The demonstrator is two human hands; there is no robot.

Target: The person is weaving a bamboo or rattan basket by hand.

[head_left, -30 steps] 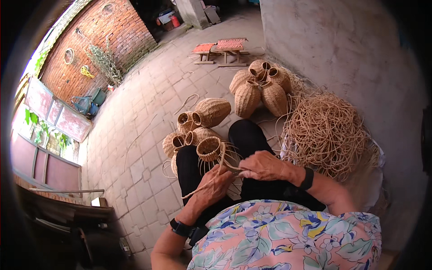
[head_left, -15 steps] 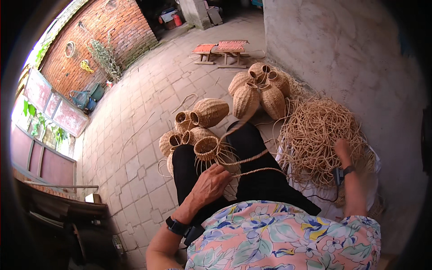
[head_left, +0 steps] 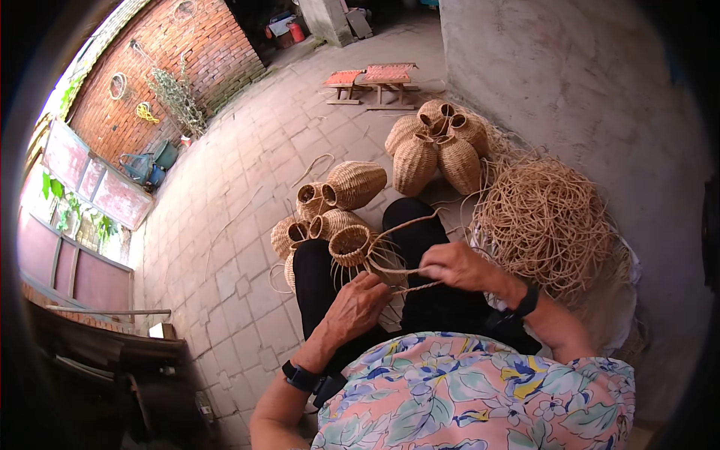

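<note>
Between my knees stands a small woven basket, its round mouth facing me and loose strands fanning out from its lower side. My left hand is closed around the twisted straw cord just below those strands; its fingertips are partly hidden. Over my right thigh, my right hand pinches a strand of the cord, thumb and fingers together. Lengths of cord run between the two hands and the basket. Several finished-looking woven baskets lie beside and behind my left knee.
A big tangled heap of straw cord lies on white sheeting to my right, by the plaster wall. Beyond my right knee stands a cluster of vase-shaped baskets. Two low stools with red woven seats are farther back on the paved floor.
My right hand has come left from the cord heap to my lap and now pinches a strand near the left hand. The left hand stays at the basket, still closed on the cord.
</note>
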